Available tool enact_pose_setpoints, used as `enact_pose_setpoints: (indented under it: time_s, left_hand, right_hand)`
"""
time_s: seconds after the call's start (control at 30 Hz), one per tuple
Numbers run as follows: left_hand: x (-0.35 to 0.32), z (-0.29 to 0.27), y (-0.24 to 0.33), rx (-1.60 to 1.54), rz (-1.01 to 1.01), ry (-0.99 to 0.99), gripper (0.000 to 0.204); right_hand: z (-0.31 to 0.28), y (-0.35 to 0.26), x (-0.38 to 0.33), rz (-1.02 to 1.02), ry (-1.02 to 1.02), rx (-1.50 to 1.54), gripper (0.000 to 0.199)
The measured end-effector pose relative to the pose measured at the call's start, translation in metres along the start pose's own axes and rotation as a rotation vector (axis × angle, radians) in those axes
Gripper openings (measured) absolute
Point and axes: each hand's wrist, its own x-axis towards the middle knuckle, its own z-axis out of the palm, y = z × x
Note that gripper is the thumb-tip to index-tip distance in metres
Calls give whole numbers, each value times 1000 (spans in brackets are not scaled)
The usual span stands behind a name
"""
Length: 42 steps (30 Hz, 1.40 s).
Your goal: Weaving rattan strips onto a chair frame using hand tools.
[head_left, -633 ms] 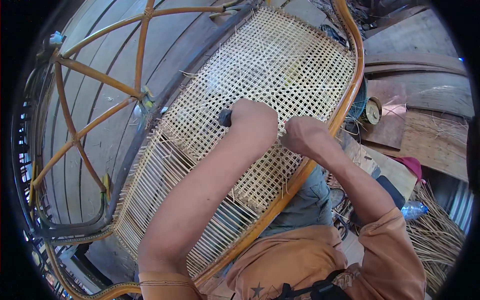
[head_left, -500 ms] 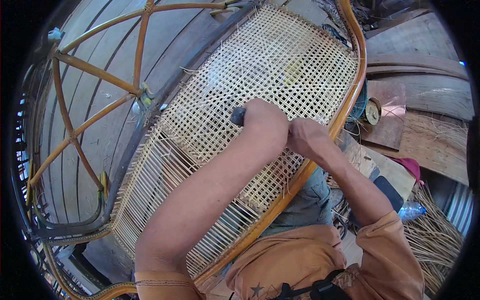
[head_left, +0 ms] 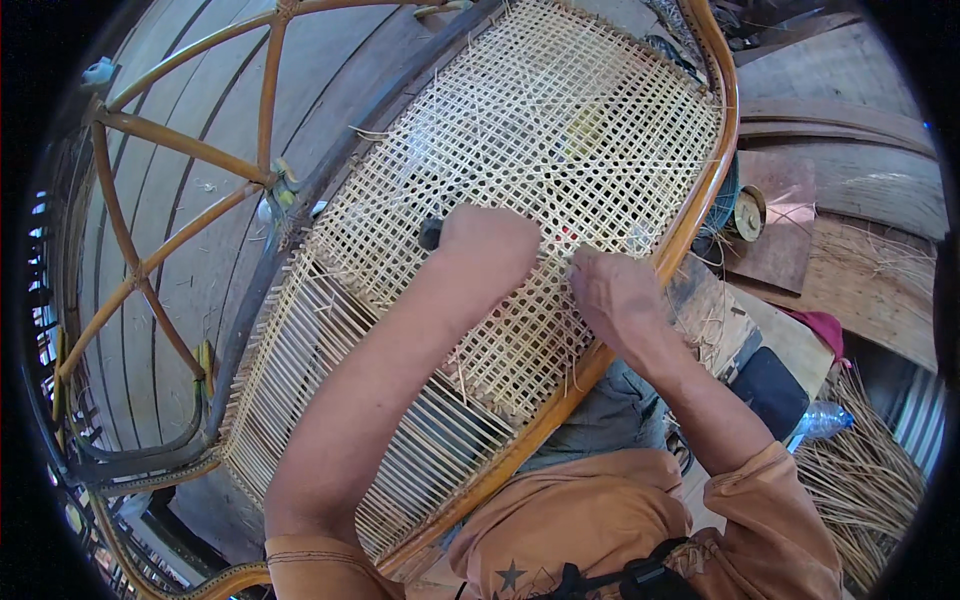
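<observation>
Plank floor; cane panel (head_left: 520, 160) runs lower-left to upper-right, left hand (head_left: 490, 240) apparently gripping tool.

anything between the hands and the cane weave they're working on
Nothing visible. The left hand rests on the woven cane panel, closed around a dark tool; the right hand lies on the weave near the rattan frame rail.

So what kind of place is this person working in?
Probably a cane furniture workshop: a half-woven cane panel in a bent rattan frame, loose cane strands heaped on the floor, and rough wooden boards around.
</observation>
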Motion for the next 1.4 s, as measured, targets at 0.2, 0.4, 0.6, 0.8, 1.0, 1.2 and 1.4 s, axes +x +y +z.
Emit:
enact_pose_setpoints:
  time_s: [0.2,0.4,0.6,0.8,1.0,1.2,1.4]
  left_hand:
    - [-7,-12,-7,49,-219,-16,33]
    - [-68,-44,-32,166,-306,-7,44]
    - [-38,-4,-17,55,-198,78,34]
    - [-20,-2,-16,69,-153,29,23]
    - [-21,-19,-2,110,-68,63,17]
    - [-20,-17,-2,92,-117,44,16]
    - [-18,-19,-4,103,-145,22,17]
  right_hand:
    - [-21,-8,13,-43,44,113,17]
    - [-24,-31,32,-279,-23,781,30]
    - [-10,-14,15,-121,43,484,23]
    - [-2,-12,13,-37,103,328,18]
    - [-8,1,20,41,-12,425,21]
    - [-18,12,28,140,-104,826,28]
    - [-26,1,31,110,-177,454,23]
